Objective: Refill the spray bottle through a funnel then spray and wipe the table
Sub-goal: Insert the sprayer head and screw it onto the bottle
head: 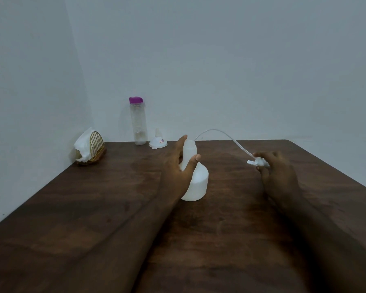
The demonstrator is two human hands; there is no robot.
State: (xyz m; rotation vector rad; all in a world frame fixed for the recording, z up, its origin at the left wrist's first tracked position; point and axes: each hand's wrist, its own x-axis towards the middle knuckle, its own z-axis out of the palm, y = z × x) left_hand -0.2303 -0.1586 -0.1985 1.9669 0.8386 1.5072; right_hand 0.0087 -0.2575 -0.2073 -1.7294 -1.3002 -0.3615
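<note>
Dim, flat, cool light with no clear source. Wall [220, 60] evenly grey. Table [72, 208] very dark, with a faint sheen toward 9 o'clock. Shadows soft. Murky and slightly blurred at 6 o'clock. Wide-angle bend at the edges, overall soft focus.

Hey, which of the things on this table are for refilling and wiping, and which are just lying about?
For the job: spray bottle in the left hand, spray head with tube in the right hand, funnel, water bottle, tissues.
Just lying about: the wire holder, which only keeps the tissues.
</note>
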